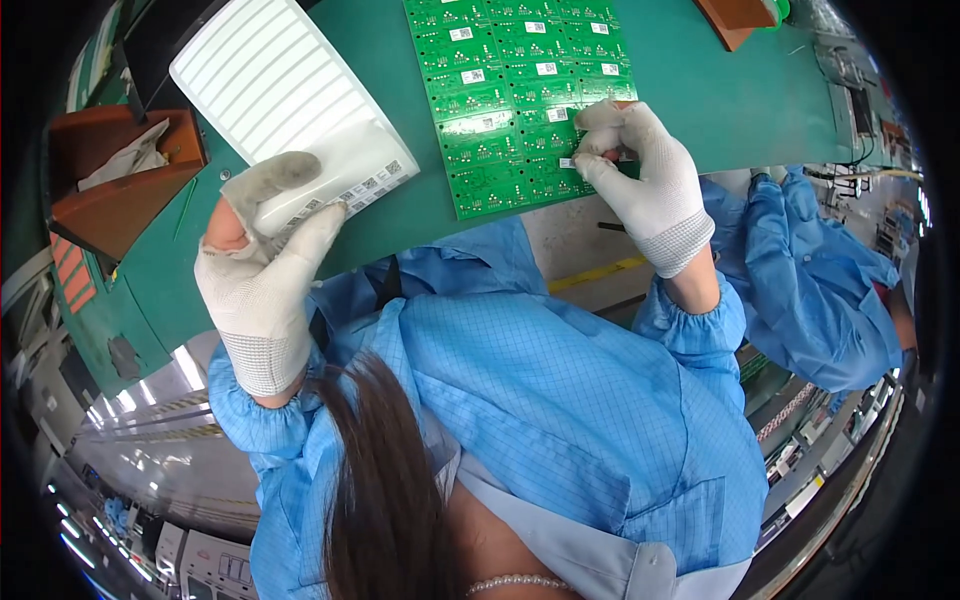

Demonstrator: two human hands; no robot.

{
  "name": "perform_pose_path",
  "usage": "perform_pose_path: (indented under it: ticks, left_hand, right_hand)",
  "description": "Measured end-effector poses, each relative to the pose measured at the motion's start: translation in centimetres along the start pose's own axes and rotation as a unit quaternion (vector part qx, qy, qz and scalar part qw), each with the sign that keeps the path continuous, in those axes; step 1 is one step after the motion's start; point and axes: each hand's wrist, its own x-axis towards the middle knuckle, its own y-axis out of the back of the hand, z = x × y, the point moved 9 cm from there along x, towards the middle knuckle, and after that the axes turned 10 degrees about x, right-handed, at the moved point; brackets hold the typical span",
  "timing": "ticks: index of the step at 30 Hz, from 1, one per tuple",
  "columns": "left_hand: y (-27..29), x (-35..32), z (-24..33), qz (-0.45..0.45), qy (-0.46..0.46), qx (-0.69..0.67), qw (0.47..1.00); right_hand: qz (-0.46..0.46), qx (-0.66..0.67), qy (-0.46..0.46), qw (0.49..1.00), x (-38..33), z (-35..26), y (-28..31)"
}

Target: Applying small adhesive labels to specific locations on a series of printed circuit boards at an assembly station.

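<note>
My left hand (pixel 262 270), in a white glove, grips the near end of a white label sheet (pixel 285 85). The sheet's near part curls up between thumb and fingers, and a row of small square-coded labels shows along its edge. My right hand (pixel 648 175), gloved with bare fingertips, is closed in a pinch over the right side of a green circuit board panel (pixel 470 130). A small white label (pixel 567 163) shows at its thumb tip, just above or touching the board. Several white coded labels sit in rows on the panel. The right fingers cover part of the panel's right edge.
The green mat (pixel 720 90) covers the bench. At its left stands a brown bin (pixel 130 175) with crumpled paper inside; another brown bin (pixel 735 20) is at the far right. A co-worker in a blue smock (pixel 815 290) is close on the right.
</note>
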Motion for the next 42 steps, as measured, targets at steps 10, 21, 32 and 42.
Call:
perform_pose_path:
  ticks: [10,21,32,42]
  left_hand:
    - [0.1,0.0,0.2,0.001,-0.004,0.005,1.000]
    - [-0.3,0.2,0.7,-0.058,0.009,-0.057,0.997]
    - [0.1,0.1,0.8,-0.044,-0.020,-0.045,0.998]
    - [-0.3,0.2,0.3,-0.058,-0.004,-0.099,0.993]
  right_hand:
    - [0.060,-0.155,0.107,0.980,-0.5,-2.1,-0.6]
    - [0.091,-0.191,0.308,0.928,-2.2,-12.0,-3.1]
    - [0.050,-0.093,0.513,0.852,-1.1,-15.7,-11.0]
    - [-0.065,0.120,0.272,0.952,1.1,-13.0,-9.5]
